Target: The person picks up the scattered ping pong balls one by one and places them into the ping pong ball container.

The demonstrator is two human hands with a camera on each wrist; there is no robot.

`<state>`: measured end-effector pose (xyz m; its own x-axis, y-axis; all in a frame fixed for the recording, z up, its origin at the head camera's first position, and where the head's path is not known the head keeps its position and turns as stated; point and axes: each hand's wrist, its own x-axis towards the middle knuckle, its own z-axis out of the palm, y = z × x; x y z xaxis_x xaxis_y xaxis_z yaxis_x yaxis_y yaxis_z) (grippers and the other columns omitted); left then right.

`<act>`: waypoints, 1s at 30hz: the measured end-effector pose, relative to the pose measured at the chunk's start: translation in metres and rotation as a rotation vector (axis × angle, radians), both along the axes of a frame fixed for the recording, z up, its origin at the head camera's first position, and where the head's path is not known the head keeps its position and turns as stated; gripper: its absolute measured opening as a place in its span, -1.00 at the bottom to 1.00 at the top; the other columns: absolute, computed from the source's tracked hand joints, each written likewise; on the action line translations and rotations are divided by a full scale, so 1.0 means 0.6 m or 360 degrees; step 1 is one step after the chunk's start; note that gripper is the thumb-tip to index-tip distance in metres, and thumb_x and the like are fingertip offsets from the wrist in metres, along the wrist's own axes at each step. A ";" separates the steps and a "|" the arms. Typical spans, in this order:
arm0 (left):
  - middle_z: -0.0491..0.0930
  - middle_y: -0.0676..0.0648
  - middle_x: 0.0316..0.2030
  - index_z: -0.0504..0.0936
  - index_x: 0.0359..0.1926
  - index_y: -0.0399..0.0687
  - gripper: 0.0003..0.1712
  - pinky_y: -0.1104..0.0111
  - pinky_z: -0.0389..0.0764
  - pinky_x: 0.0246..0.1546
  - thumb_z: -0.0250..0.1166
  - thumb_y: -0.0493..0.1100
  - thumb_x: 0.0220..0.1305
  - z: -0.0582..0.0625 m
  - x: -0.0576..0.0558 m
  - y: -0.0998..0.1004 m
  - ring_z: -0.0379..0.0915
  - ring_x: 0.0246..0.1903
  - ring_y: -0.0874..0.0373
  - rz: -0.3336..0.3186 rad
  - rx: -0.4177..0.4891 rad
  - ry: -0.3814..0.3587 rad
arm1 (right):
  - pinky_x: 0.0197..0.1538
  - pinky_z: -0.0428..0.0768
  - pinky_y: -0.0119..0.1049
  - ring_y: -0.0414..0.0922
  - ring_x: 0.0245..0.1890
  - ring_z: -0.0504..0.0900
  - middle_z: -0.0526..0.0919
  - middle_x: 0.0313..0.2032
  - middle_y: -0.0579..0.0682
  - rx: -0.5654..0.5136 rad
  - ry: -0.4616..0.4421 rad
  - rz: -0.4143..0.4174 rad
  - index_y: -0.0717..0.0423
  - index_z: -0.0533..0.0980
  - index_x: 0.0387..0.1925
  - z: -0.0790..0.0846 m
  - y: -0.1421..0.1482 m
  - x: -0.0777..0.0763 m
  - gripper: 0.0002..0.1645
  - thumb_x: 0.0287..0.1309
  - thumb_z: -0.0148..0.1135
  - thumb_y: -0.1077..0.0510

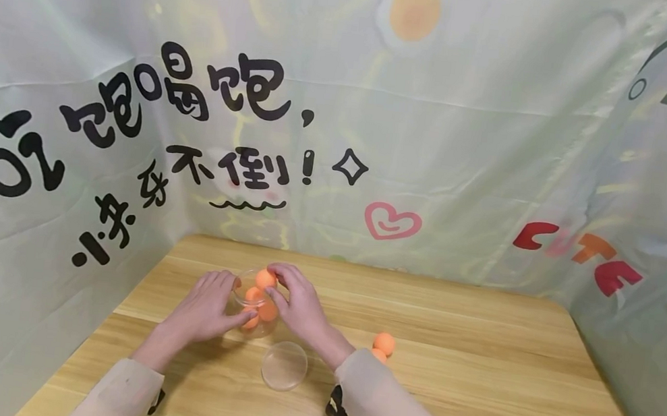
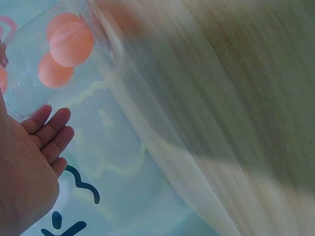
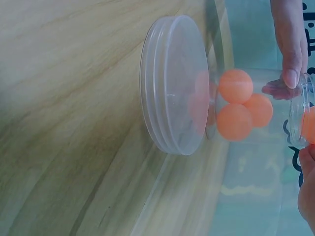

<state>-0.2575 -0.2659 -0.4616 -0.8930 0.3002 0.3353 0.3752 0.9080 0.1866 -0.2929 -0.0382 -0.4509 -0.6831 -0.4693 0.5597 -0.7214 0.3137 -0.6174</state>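
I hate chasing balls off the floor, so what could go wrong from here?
The orange ball pinched by the right hand might slip at the mouth of the clear jar. The two loose balls beside the right sleeve could roll if the arm brushes them. If the left hand lets go, a knock might tip the jar.
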 end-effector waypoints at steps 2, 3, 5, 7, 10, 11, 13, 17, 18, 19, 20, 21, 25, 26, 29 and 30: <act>0.51 -0.10 -0.12 0.53 0.04 -0.29 -0.15 -0.06 0.39 0.20 0.33 0.44 0.24 0.000 0.000 0.001 0.41 0.01 -0.12 0.0000 -0.0002 0.0005 | 0.28 0.57 -0.32 -0.01 0.25 0.60 0.57 0.25 0.11 -0.0008 0.0011 -0.0006 0.25 0.48 0.28 0.000 0.001 0.000 -0.51 0.38 0.32 0.25; 0.51 -0.10 -0.12 0.53 0.04 -0.29 -0.15 -0.06 0.39 0.20 0.33 0.44 0.24 0.000 0.000 0.001 0.42 0.01 -0.12 -0.0002 -0.0005 0.0007 | 0.28 0.57 -0.32 -0.02 0.25 0.60 0.57 0.25 0.11 -0.0009 0.0013 -0.0009 0.25 0.48 0.28 0.001 0.001 0.001 -0.51 0.38 0.32 0.26; 0.51 -0.10 -0.13 0.53 0.03 -0.28 -0.17 -0.06 0.40 0.19 0.33 0.43 0.24 0.001 0.000 0.002 0.42 0.01 -0.11 -0.0005 -0.0012 0.0015 | 0.29 0.57 -0.32 -0.02 0.25 0.60 0.58 0.24 0.11 -0.0007 0.0019 -0.0015 0.25 0.48 0.28 0.001 0.003 0.001 -0.51 0.38 0.33 0.26; 0.51 -0.09 -0.14 0.53 0.02 -0.27 -0.18 -0.05 0.42 0.17 0.33 0.43 0.25 0.001 0.000 0.002 0.42 -0.01 -0.10 -0.0009 -0.0016 0.0025 | 0.28 0.57 -0.32 -0.02 0.25 0.60 0.58 0.25 0.11 -0.0005 0.0017 -0.0017 0.25 0.48 0.28 0.001 0.003 0.002 -0.51 0.38 0.33 0.26; 0.51 -0.08 -0.14 0.54 0.02 -0.26 -0.19 -0.04 0.43 0.15 0.32 0.43 0.26 0.001 -0.001 0.002 0.42 -0.03 -0.09 -0.0009 -0.0023 0.0026 | 0.28 0.58 -0.32 -0.02 0.25 0.60 0.57 0.25 0.11 -0.0001 0.0014 -0.0017 0.25 0.48 0.29 0.002 0.005 0.003 -0.51 0.38 0.32 0.27; 0.51 -0.08 -0.14 0.54 0.02 -0.26 -0.19 -0.04 0.43 0.15 0.31 0.43 0.26 0.001 0.000 0.002 0.42 -0.03 -0.09 -0.0007 -0.0026 0.0025 | 0.27 0.58 -0.32 -0.02 0.24 0.60 0.57 0.25 0.11 -0.0003 0.0016 -0.0017 0.25 0.48 0.29 0.002 0.005 0.004 -0.51 0.38 0.32 0.27; 0.51 -0.08 -0.14 0.54 0.02 -0.25 -0.20 -0.04 0.44 0.15 0.31 0.43 0.26 0.001 0.001 0.003 0.42 -0.02 -0.09 -0.0005 -0.0029 0.0021 | 0.27 0.57 -0.33 -0.01 0.24 0.60 0.57 0.25 0.11 -0.0008 0.0015 -0.0012 0.26 0.48 0.29 0.002 0.006 0.005 -0.50 0.38 0.32 0.28; 0.52 -0.09 -0.14 0.54 0.02 -0.25 -0.21 -0.05 0.44 0.16 0.33 0.41 0.26 0.002 0.004 0.004 0.43 -0.01 -0.11 -0.0005 -0.0030 0.0020 | 0.28 0.57 -0.34 -0.01 0.25 0.60 0.57 0.26 0.11 -0.0013 0.0012 -0.0007 0.26 0.47 0.29 0.002 0.008 0.009 -0.50 0.38 0.32 0.28; 0.52 -0.10 -0.13 0.54 0.02 -0.25 -0.21 -0.05 0.44 0.16 0.33 0.40 0.26 0.002 0.005 0.004 0.43 -0.01 -0.11 -0.0005 -0.0028 0.0018 | 0.28 0.56 -0.34 -0.01 0.26 0.59 0.57 0.26 0.11 -0.0014 0.0013 -0.0008 0.26 0.47 0.29 0.001 0.009 0.010 -0.50 0.38 0.31 0.28; 0.52 -0.10 -0.13 0.54 0.02 -0.26 -0.21 -0.05 0.44 0.17 0.33 0.40 0.26 0.002 0.006 0.004 0.43 0.00 -0.11 -0.0005 -0.0024 0.0018 | 0.28 0.56 -0.34 -0.01 0.26 0.59 0.57 0.26 0.11 -0.0017 0.0014 -0.0008 0.26 0.47 0.30 0.002 0.010 0.011 -0.51 0.39 0.31 0.27; 0.52 -0.10 -0.12 0.54 0.03 -0.26 -0.21 -0.05 0.44 0.17 0.33 0.40 0.26 0.002 0.007 0.004 0.43 0.00 -0.11 -0.0003 -0.0022 0.0018 | 0.28 0.56 -0.35 -0.02 0.27 0.59 0.57 0.26 0.11 -0.0017 0.0012 -0.0013 0.25 0.47 0.30 0.001 0.011 0.012 -0.51 0.40 0.30 0.27; 0.52 -0.11 -0.12 0.53 0.03 -0.26 -0.21 -0.05 0.44 0.17 0.32 0.40 0.26 0.002 0.008 0.004 0.43 0.01 -0.12 -0.0001 -0.0019 0.0020 | 0.29 0.56 -0.34 -0.02 0.27 0.58 0.56 0.27 0.10 -0.0023 0.0013 -0.0016 0.24 0.47 0.30 0.002 0.012 0.013 -0.51 0.41 0.29 0.26; 0.53 -0.12 -0.11 0.53 0.03 -0.26 -0.20 -0.05 0.43 0.18 0.33 0.41 0.26 0.001 0.008 0.003 0.43 0.01 -0.12 0.0004 -0.0012 0.0036 | 0.28 0.59 -0.25 -0.02 0.27 0.58 0.56 0.28 0.08 -0.0087 0.0003 -0.0023 0.21 0.47 0.32 0.003 0.017 0.018 -0.52 0.43 0.28 0.25; 0.53 -0.12 -0.11 0.53 0.02 -0.26 -0.20 -0.06 0.43 0.18 0.33 0.41 0.26 0.000 0.007 0.002 0.43 0.01 -0.13 0.0004 -0.0012 0.0042 | 0.27 0.60 -0.22 -0.02 0.26 0.59 0.56 0.28 0.07 -0.0109 0.0002 -0.0022 0.21 0.47 0.32 0.004 0.018 0.019 -0.52 0.43 0.27 0.24; 0.52 -0.12 -0.11 0.53 0.03 -0.27 -0.19 -0.05 0.42 0.18 0.34 0.41 0.25 0.000 0.006 0.002 0.42 0.01 -0.13 0.0002 -0.0006 0.0040 | 0.23 0.64 -0.10 0.00 0.23 0.60 0.57 0.26 0.09 -0.0207 0.0014 0.0000 0.24 0.48 0.30 0.009 0.022 0.023 -0.53 0.42 0.27 0.26; 0.52 -0.11 -0.11 0.53 0.03 -0.27 -0.19 -0.06 0.42 0.18 0.34 0.41 0.25 0.000 0.006 0.002 0.42 0.01 -0.13 0.0003 -0.0005 0.0037 | 0.22 0.65 -0.07 0.01 0.23 0.60 0.58 0.26 0.09 -0.0242 0.0018 0.0011 0.26 0.48 0.29 0.011 0.024 0.025 -0.54 0.42 0.27 0.27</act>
<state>-0.2538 -0.2645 -0.4616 -0.8855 0.2998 0.3550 0.3779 0.9092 0.1749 -0.2782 -0.0239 -0.4440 -0.6735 -0.3831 0.6321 -0.7302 0.2124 -0.6494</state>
